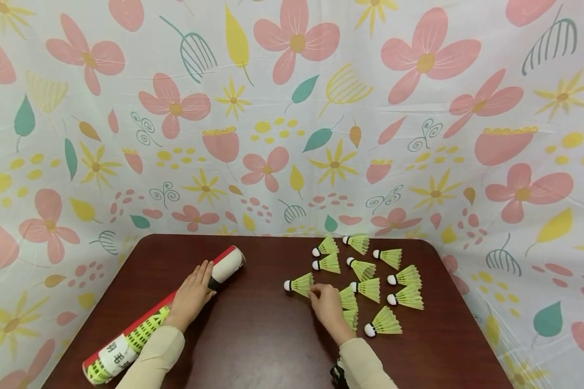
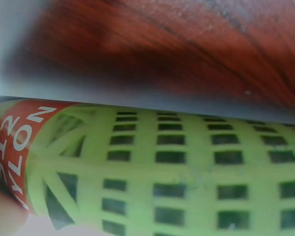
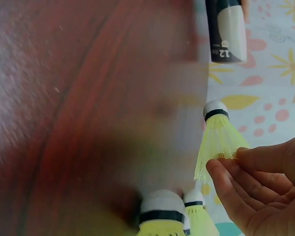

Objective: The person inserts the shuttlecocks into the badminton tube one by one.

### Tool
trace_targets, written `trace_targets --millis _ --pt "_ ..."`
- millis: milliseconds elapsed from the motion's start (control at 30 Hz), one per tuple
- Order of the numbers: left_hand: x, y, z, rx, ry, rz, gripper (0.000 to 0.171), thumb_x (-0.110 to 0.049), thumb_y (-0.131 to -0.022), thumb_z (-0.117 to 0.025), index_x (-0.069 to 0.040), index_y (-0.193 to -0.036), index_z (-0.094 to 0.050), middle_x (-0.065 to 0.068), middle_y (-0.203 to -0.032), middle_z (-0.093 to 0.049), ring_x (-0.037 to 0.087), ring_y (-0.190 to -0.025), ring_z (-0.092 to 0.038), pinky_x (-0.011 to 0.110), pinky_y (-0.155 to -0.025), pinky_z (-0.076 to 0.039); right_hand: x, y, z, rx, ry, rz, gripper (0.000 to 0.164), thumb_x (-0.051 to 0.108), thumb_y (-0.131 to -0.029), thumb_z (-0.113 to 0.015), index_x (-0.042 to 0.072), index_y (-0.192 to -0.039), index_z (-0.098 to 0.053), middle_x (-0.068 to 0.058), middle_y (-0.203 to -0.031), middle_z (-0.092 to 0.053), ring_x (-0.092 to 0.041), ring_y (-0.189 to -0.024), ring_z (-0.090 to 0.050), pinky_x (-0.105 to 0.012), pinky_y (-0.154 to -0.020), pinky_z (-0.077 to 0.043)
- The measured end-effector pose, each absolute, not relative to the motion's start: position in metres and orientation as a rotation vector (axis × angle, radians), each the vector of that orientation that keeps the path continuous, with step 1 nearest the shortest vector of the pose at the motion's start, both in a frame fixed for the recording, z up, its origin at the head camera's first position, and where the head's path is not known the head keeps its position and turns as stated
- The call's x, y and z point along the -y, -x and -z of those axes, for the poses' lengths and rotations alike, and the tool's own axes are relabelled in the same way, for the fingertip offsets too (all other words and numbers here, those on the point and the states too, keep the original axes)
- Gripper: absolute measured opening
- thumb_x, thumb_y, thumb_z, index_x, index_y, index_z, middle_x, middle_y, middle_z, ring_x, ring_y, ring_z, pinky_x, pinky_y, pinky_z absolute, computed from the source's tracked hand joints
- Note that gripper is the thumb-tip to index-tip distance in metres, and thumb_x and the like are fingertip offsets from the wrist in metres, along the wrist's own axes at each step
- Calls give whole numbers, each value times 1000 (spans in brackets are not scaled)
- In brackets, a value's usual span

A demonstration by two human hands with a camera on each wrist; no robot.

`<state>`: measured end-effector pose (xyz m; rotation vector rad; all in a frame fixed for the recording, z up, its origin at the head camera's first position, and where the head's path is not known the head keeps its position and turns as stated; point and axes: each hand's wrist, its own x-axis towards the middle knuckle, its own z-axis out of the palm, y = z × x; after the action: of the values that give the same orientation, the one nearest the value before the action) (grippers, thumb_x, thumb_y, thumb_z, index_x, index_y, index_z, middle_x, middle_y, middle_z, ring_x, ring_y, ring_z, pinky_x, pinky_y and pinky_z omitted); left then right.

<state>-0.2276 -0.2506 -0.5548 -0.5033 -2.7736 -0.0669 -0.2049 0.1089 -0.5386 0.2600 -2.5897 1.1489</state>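
Observation:
In the head view my left hand (image 1: 191,296) lies over a long shuttlecock tube (image 1: 148,330), thumb on one side and fingers on the other. The tube rests slantwise on the table; its printed yellow-green netting and red "NYLON" band (image 2: 24,142) fill the left wrist view. Between thumb and fingertips, my right hand (image 1: 328,308) pinches the skirt edge of a yellow shuttlecock (image 3: 219,132). This shuttlecock has a white cork with a black band, and its cork points left, toward the tube. Several more shuttlecocks (image 1: 367,289) lie around and behind the right hand.
The dark red-brown table (image 1: 253,335) carries everything. Loose shuttlecocks spread over its right side, one (image 1: 383,322) near the right forearm and another (image 1: 356,243) by the back edge. A flower-printed cloth (image 1: 297,135) hangs close behind the table.

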Motion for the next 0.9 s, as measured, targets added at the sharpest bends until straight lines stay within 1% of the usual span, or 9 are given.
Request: trace_targets --millis 100,200,333,400,500,600,733,800,900 --pt "248 227 552 2742 521 62 82 -27 -85 -74 5 -146 -30 24 -146 -39 38 -130 -44 48 -104 -40 -113 206 535 2529 -300 -1149 7 -1 -83 -71 -6 -87 -73 -16 -83 -72 -25 -69 -68 -33 -55 -54" --pt "246 227 551 2710 541 54 82 -27 -83 -76 4 -145 -32 23 -146 -40 38 -129 -45 48 -103 -41 -115 205 531 2474 -344 -1142 9 0 -83 -70 -7 -87 -73 -18 -81 -71 -25 -67 -68 -30 -52 -53" --pt "242 226 548 2687 565 44 83 -28 -83 -76 4 -145 -33 23 -147 -39 37 -129 -45 48 -103 -41 -118 208 527 2525 -288 -1181 10 1 -85 -70 -5 -91 -74 -18 -87 -71 -20 -64 -66 -25 -50 -49" --pt "239 225 545 2692 568 42 83 -28 -83 -75 4 -146 -32 22 -148 -38 37 -130 -44 47 -104 -40 -119 211 526 2564 -243 -1203 11 1 -85 -69 -4 -94 -74 -17 -91 -72 -21 -67 -67 -27 -53 -51" --pt "235 223 540 2692 582 49 82 -28 -84 -75 3 -146 -32 22 -148 -38 37 -131 -44 47 -105 -40 -121 213 522 2578 -229 -1195 11 1 -86 -70 -3 -95 -75 -17 -92 -72 -22 -70 -68 -27 -55 -53" --pt "233 222 537 2677 601 53 82 -27 -83 -76 3 -146 -32 22 -148 -38 37 -130 -44 47 -105 -40 -122 214 516 2571 -230 -1212 11 0 -86 -69 -3 -95 -74 -17 -92 -72 -19 -65 -66 -26 -53 -51" --pt "230 221 534 2665 620 56 83 -26 -83 -76 3 -147 -32 22 -148 -38 37 -130 -45 47 -106 -39 -125 215 509 2569 -219 -1238 12 1 -87 -68 -3 -96 -74 -17 -91 -72 -12 -51 -56 -22 -47 -42" --pt "229 220 533 2663 625 59 84 -26 -83 -77 3 -147 -32 22 -148 -38 36 -130 -45 47 -105 -39 -125 216 506 2565 -217 -1235 12 1 -87 -68 -3 -96 -74 -17 -90 -72 -10 -50 -54 -22 -47 -41" --pt "227 217 532 2669 633 58 85 -27 -83 -77 2 -148 -30 21 -149 -37 36 -131 -44 46 -106 -39 -127 218 503 2564 -209 -1237 12 2 -87 -68 -2 -96 -74 -16 -91 -72 -11 -50 -54 -23 -48 -42"
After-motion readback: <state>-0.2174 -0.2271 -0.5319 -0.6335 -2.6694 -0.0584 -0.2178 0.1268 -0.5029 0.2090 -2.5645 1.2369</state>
